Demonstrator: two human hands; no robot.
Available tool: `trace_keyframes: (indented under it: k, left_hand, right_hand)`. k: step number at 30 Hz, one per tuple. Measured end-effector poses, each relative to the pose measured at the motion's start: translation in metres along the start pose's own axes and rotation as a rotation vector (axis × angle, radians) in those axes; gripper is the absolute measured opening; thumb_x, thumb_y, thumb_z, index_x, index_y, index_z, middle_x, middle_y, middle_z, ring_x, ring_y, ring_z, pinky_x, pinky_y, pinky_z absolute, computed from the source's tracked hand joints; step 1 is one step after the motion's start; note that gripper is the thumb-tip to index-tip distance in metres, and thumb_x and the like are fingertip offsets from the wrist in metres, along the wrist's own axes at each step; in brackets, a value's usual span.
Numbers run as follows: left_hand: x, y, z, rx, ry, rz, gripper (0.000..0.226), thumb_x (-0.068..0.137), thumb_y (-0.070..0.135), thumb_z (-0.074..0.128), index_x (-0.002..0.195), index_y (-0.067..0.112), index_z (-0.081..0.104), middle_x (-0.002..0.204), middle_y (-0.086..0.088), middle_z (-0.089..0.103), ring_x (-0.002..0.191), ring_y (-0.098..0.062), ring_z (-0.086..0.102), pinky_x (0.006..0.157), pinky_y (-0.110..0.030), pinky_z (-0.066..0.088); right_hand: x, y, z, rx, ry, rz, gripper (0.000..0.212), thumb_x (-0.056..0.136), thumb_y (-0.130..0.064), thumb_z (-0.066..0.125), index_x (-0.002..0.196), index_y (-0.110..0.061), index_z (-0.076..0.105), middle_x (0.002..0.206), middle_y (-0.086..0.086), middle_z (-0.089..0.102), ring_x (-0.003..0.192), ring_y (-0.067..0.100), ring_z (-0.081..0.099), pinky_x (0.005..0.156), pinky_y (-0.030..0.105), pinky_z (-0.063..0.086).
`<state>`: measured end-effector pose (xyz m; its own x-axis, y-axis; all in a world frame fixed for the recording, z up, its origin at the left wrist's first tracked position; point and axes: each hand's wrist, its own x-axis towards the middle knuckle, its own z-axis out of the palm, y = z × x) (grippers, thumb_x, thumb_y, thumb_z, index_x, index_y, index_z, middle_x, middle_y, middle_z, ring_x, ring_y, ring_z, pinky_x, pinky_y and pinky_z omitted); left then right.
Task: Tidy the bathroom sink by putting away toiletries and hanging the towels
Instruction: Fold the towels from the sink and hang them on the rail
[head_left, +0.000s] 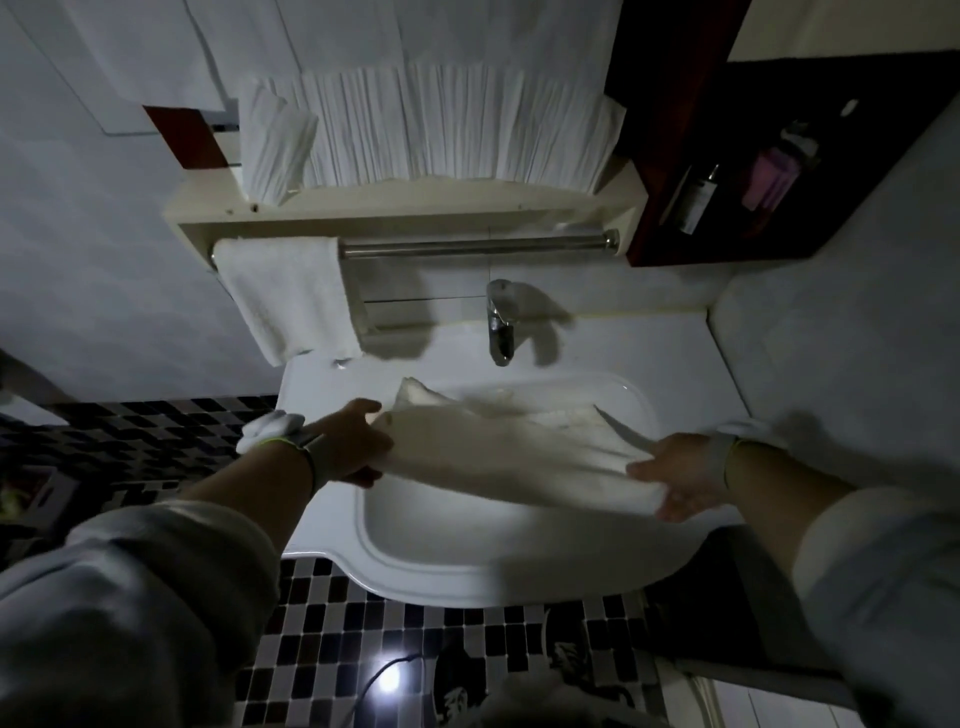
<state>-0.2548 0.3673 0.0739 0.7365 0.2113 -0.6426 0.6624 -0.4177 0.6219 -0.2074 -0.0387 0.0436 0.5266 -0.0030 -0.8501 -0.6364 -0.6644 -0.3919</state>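
Note:
A white towel (498, 452) is stretched over the basin of the white sink (467, 561), blurred by motion. My left hand (358, 447) grips its left end and my right hand (680, 483) holds its right end from beneath. Another white towel (285, 296) hangs folded over the left part of the metal towel rail (478, 245) below a cream shelf (395, 213). The rest of the rail is bare.
A chrome tap (500, 317) stands behind the basin. A dark wooden cabinet (670, 156) at the upper right holds a dark bottle (698, 200) and a pink item (771, 179). White pleated paper covers the mirror area above the shelf. Checkered tiles lie below.

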Motion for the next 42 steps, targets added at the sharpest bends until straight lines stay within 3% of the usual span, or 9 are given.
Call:
trace_keyframes:
  k: [6,9,15,21,25,30,33,37,42]
  left_hand:
    - [0.000,-0.036,0.031,0.218,-0.135,-0.198,0.024,0.096,0.015,0.063,0.118,0.005,0.059,0.077,-0.015,0.065,0.058,-0.024,0.064,0.068,-0.041,0.062]
    - [0.002,-0.051,0.035,0.227,-0.218,-0.276,0.033,0.088,0.023,0.074,0.098,-0.008,0.068,0.061,-0.014,0.062,0.051,-0.020,0.059,0.063,-0.034,0.060]
    - [0.000,-0.058,0.035,0.382,-0.353,-0.247,0.054,0.074,0.005,0.080,0.118,0.025,0.056,0.078,-0.014,0.072,0.066,-0.022,0.069,0.071,-0.032,0.061]
    - [-0.001,-0.030,0.035,0.581,-0.152,0.079,0.029,0.079,0.006,0.063,0.092,0.031,0.070,0.086,0.007,0.068,0.087,-0.016,0.065,0.068,-0.023,0.048]
    - [0.006,-0.016,0.026,0.382,-0.027,0.139,0.022,0.078,0.010,0.068,0.075,0.032,0.069,0.084,0.005,0.067,0.088,-0.018,0.061,0.076,-0.028,0.046]
    - [0.004,-0.020,0.030,0.335,-0.097,0.134,0.031,0.079,0.002,0.062,0.080,0.031,0.073,0.090,0.000,0.071,0.092,-0.020,0.063,0.085,-0.033,0.052]
    - [0.005,-0.030,0.043,0.561,-0.225,0.116,0.037,0.080,0.003,0.060,0.090,0.035,0.075,0.096,0.003,0.072,0.092,-0.016,0.063,0.085,-0.029,0.052]
    - [0.001,-0.043,0.052,0.760,-0.311,0.097,0.042,0.079,0.005,0.063,0.114,0.024,0.075,0.101,0.001,0.073,0.097,-0.017,0.066,0.080,-0.023,0.051]
    - [0.002,-0.056,0.056,0.944,-0.284,0.102,0.039,0.079,0.009,0.066,0.114,0.024,0.074,0.107,0.000,0.074,0.094,-0.015,0.063,0.080,-0.024,0.048]
  right_hand:
    - [0.007,0.020,0.016,-0.162,-0.078,0.118,0.032,0.088,-0.020,0.072,0.108,0.001,0.061,0.092,0.026,0.065,0.067,0.033,0.071,0.069,0.043,0.061]
    - [0.008,0.023,0.019,-0.165,-0.081,0.153,0.027,0.087,-0.012,0.069,0.109,0.003,0.062,0.087,0.025,0.065,0.066,0.033,0.070,0.069,0.043,0.061]
    - [0.013,0.024,0.017,-0.115,-0.061,0.132,0.011,0.088,-0.001,0.060,0.099,0.001,0.057,0.072,0.019,0.056,0.051,0.029,0.061,0.072,0.043,0.057]
    - [0.017,0.011,0.006,0.037,0.056,-0.027,0.005,0.090,0.004,0.053,0.090,-0.001,0.056,0.080,0.024,0.061,0.064,0.033,0.066,0.082,0.050,0.058]
    - [0.011,0.003,-0.008,0.118,0.129,-0.114,0.007,0.092,0.003,0.051,0.091,-0.004,0.053,0.082,0.023,0.058,0.064,0.031,0.063,0.051,0.032,0.058]
    - [0.008,0.021,-0.011,-0.023,0.059,-0.044,0.013,0.085,0.002,0.053,0.084,-0.010,0.048,0.078,0.019,0.052,0.053,0.028,0.059,0.054,0.030,0.048]
    - [0.011,0.035,-0.008,-0.090,0.013,-0.017,0.020,0.084,0.002,0.057,0.100,-0.009,0.060,0.094,0.022,0.058,0.055,0.029,0.064,0.055,0.033,0.053]
    - [0.009,0.036,-0.002,-0.288,-0.040,0.058,0.007,0.085,-0.011,0.069,0.089,-0.005,0.070,0.094,0.015,0.072,0.070,0.022,0.073,0.058,0.027,0.057]
    - [0.000,0.039,0.004,-0.341,-0.077,0.065,0.046,0.065,-0.029,0.089,0.098,-0.001,0.072,0.090,0.013,0.073,0.071,0.018,0.071,0.065,0.027,0.059]
